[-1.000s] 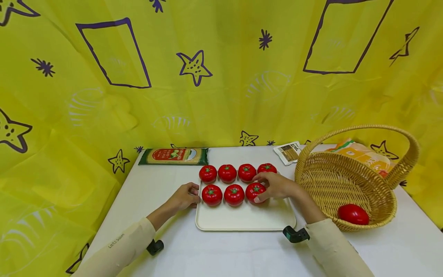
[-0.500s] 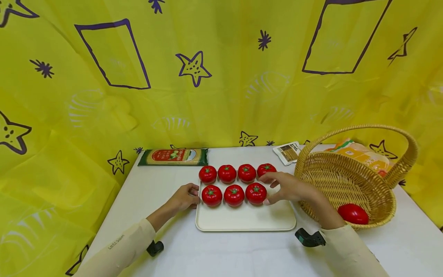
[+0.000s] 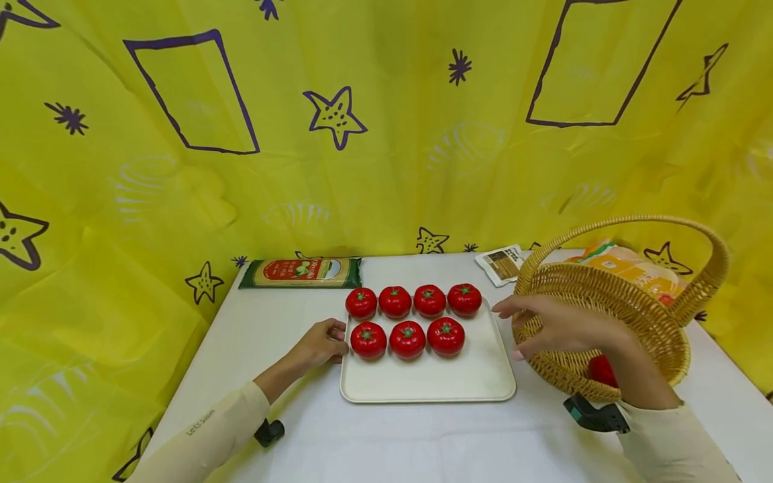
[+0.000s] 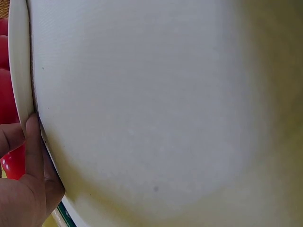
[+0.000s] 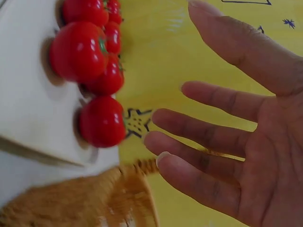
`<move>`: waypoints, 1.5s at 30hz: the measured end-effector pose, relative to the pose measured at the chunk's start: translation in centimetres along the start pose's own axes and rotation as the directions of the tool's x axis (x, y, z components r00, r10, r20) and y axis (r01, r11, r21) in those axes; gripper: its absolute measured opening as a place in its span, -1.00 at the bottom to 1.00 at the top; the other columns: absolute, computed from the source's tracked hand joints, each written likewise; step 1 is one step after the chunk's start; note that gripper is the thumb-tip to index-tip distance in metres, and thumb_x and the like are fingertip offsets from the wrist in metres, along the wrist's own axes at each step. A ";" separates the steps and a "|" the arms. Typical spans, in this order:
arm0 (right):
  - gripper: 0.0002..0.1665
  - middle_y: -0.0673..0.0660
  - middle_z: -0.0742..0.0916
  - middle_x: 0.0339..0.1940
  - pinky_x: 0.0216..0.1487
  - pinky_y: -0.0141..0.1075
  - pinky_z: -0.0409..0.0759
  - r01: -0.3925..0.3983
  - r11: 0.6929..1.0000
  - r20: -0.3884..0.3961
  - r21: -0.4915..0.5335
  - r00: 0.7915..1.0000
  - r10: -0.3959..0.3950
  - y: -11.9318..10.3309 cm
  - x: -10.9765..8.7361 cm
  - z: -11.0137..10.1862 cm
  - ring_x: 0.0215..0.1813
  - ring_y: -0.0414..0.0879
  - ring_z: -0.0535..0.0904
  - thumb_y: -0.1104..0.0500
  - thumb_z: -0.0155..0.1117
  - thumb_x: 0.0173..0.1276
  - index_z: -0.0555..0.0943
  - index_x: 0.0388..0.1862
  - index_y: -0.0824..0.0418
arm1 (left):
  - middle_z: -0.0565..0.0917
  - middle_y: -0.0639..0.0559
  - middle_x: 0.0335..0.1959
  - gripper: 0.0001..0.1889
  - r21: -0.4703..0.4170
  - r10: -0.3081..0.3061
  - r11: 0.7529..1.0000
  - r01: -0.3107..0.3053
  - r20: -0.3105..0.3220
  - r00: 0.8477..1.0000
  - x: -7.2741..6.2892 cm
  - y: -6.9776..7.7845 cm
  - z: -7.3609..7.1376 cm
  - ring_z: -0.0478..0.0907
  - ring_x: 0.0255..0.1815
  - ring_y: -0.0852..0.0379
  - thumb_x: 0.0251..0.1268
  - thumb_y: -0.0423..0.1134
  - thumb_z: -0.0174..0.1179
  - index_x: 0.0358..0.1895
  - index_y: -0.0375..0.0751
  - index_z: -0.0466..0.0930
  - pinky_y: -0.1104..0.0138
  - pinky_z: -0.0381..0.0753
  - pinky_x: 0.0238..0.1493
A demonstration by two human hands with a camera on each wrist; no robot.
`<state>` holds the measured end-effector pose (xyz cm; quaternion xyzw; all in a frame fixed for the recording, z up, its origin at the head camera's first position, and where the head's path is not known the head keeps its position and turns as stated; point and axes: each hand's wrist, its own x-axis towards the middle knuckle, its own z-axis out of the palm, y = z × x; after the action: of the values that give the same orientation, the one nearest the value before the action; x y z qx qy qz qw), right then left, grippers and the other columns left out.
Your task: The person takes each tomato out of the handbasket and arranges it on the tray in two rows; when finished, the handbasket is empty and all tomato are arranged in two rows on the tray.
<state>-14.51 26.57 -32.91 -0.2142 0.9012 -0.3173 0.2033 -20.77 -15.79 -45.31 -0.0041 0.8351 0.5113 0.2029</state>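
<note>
A cream tray bears several red tomatoes, three in the front row and a longer row behind. My left hand pinches the tray's left rim; the left wrist view has the thumb and fingers at that rim. Over the near left part of a wicker basket is my right hand, nothing in its grasp. Its fingers are spread and relaxed in the right wrist view, to the side of the tomatoes. Inside the basket, a red tomato is partly hidden by the right forearm.
A green and gold packet lies at the back left of the white table. At the back right are a small white packet and, behind the basket, an orange bag. The basket's tall handle arches upward. A yellow curtain hangs behind.
My right hand has let go of the right tomato of the front row and moved right, off the tray to the basket. The left hand has stayed at the tray's rim.
</note>
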 end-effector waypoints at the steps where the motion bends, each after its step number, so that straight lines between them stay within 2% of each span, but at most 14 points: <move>1: -0.13 0.28 0.59 0.28 0.05 -0.03 0.69 0.005 1.000 -0.002 -0.006 1.000 -0.005 0.2 -0.4 -0.3 0.23 0.24 0.55 -0.09 0.54 0.15 0.45 0.34 0.27 | 0.50 -0.14 -0.15 -0.52 0.002 -0.001 1.000 0.001 -0.001 1.000 0.0 0.0 0.0 0.53 -0.25 0.06 0.13 -0.53 0.25 0.18 -0.43 0.44 0.27 0.77 -0.27; 9: -0.14 0.31 0.61 0.23 -0.07 -0.27 0.67 0.012 0.999 -0.005 -0.052 1.000 -0.012 3.6 -3.4 -3.3 0.14 0.19 0.61 -0.03 0.50 0.22 0.41 0.40 0.29 | 0.50 -0.13 -0.17 -0.50 -0.009 0.016 1.000 -0.016 0.007 1.000 0.0 0.0 -0.1 0.53 -0.26 0.07 0.11 -0.53 0.25 0.18 -0.45 0.44 0.29 0.76 -0.28; 14: -0.17 0.41 0.59 0.23 -0.10 -0.37 0.66 -0.006 1.000 0.025 -0.018 1.000 0.007 6.3 -4.4 -4.5 0.10 0.22 0.62 0.09 0.43 0.30 0.33 0.44 0.36 | 0.48 -0.11 -0.18 -0.48 -0.040 0.043 0.998 -0.042 0.026 0.999 0.0 -0.2 -0.2 0.52 -0.30 0.11 0.07 -0.54 0.21 0.18 -0.48 0.42 0.33 0.74 -0.31; 19: -0.17 0.47 0.56 0.24 -0.11 -0.36 0.67 -0.051 0.997 0.082 0.051 0.996 0.046 8.4 -5.1 -5.0 0.11 0.26 0.61 0.16 0.38 0.33 0.26 0.45 0.47 | 0.49 -0.11 -0.19 -0.49 -0.043 0.047 0.998 -0.046 0.023 0.999 -0.1 -0.2 -0.1 0.52 -0.31 0.11 0.06 -0.54 0.21 0.17 -0.48 0.42 0.35 0.73 -0.32; 25: -0.10 0.59 0.47 0.27 -0.04 -0.09 0.73 -0.217 0.960 0.198 0.175 0.963 0.181 10.1 -5.9 -4.6 0.15 0.27 0.59 0.15 0.36 0.36 0.14 0.45 0.56 | 0.49 -0.10 -0.20 -0.50 -0.038 0.033 0.999 -0.032 0.013 0.999 -0.1 -0.2 -0.1 0.52 -0.32 0.10 0.05 -0.54 0.21 0.16 -0.46 0.44 0.34 0.73 -0.32; 29: -0.08 0.61 0.46 0.27 -0.05 0.06 0.71 -0.274 0.951 0.226 0.144 0.945 0.238 10.7 -6.4 -4.7 0.18 0.35 0.55 0.07 0.34 0.37 0.14 0.46 0.55 | 0.49 -0.11 -0.20 -0.49 -0.022 0.041 0.999 -0.041 0.016 0.999 -0.2 0.0 -0.1 0.52 -0.33 0.10 0.05 -0.54 0.22 0.16 -0.47 0.43 0.33 0.73 -0.34; 32: -0.07 0.63 0.43 0.28 -0.12 0.06 0.73 -0.321 0.936 0.246 0.144 0.928 0.280 10.9 -6.6 -4.6 0.16 0.35 0.55 0.02 0.34 0.37 0.16 0.46 0.52 | 0.50 -0.12 -0.18 -0.49 -0.007 0.043 0.999 -0.043 0.019 0.999 -0.3 0.0 -0.1 0.52 -0.33 0.10 0.07 -0.53 0.23 0.17 -0.47 0.43 0.30 0.74 -0.32; 37: -0.06 0.65 0.34 0.32 -0.24 -0.02 0.77 -0.400 0.894 0.281 0.201 0.898 0.338 11.0 -6.5 -4.0 0.01 0.09 0.60 -0.01 0.34 0.37 0.14 0.49 0.44 | 0.50 -0.12 -0.18 -0.50 -0.002 0.031 1.000 -0.031 0.010 0.999 -0.2 0.0 -0.2 0.52 -0.34 0.10 0.07 -0.53 0.22 0.17 -0.45 0.44 0.31 0.74 -0.32; 45: -0.08 0.59 0.38 0.31 -0.34 -0.09 0.77 -0.422 0.891 0.298 0.167 0.883 0.362 10.5 -5.8 -3.8 -0.03 0.03 0.60 -0.07 0.30 0.40 0.17 0.48 0.41 | 0.48 -0.11 -0.19 -0.50 -0.010 0.035 0.999 -0.035 0.019 0.999 -0.4 0.2 -0.2 0.52 -0.35 0.09 0.09 -0.54 0.23 0.17 -0.47 0.43 0.29 0.76 -0.33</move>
<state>-14.31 38.88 -35.78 -0.0411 0.8490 -0.3395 0.4027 -20.48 -15.92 -44.96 0.0143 0.8306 0.5188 0.2019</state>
